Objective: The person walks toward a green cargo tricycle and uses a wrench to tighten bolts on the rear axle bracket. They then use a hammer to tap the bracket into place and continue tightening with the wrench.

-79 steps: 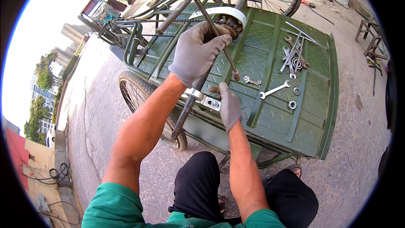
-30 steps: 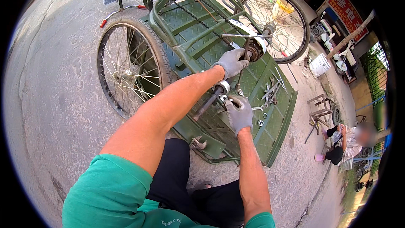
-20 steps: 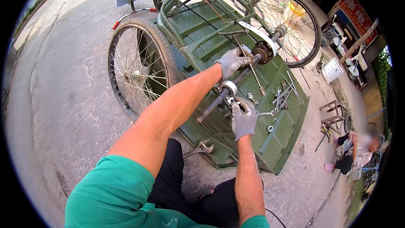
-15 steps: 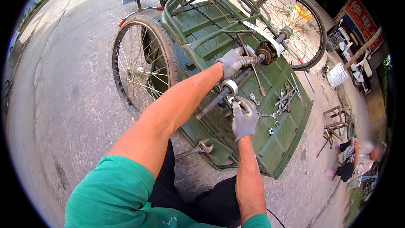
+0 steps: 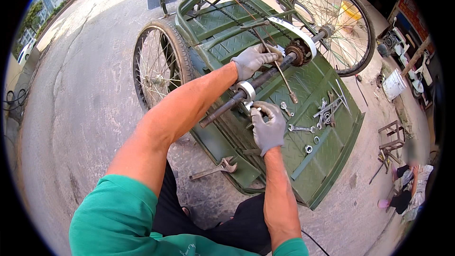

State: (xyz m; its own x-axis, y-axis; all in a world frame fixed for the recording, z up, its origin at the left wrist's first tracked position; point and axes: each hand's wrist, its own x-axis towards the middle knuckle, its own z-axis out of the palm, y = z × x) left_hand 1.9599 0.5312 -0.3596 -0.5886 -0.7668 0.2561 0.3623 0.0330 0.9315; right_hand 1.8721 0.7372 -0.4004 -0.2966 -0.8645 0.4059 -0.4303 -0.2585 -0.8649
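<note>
My left hand (image 5: 253, 61), in a grey glove, is closed around the shaft of a T-handle socket wrench (image 5: 286, 81) above the axle. The wrench slants across the dark axle (image 5: 264, 77), its socket end over the green plate. Lower down, my gloved right hand (image 5: 269, 125) has thumb and fingertips pinched together beside the bearing ring (image 5: 245, 90) on the axle. A small pale bit shows at those fingertips, too small to name. A toothed sprocket (image 5: 298, 53) sits farther along the axle, near a white curved band (image 5: 303, 34).
The overturned green cart bed (image 5: 327, 161) carries several spanners (image 5: 327, 112), a nut (image 5: 308, 149) and a bolt (image 5: 284, 106). An adjustable wrench (image 5: 215, 168) lies at its near corner. Spoked wheels flank it, left (image 5: 156, 61) and right (image 5: 360, 33). A person (image 5: 412, 189) sits at right.
The whole view has shifted slightly. Both hands keep nearly the same places on the wrench and beside the bearing ring.
</note>
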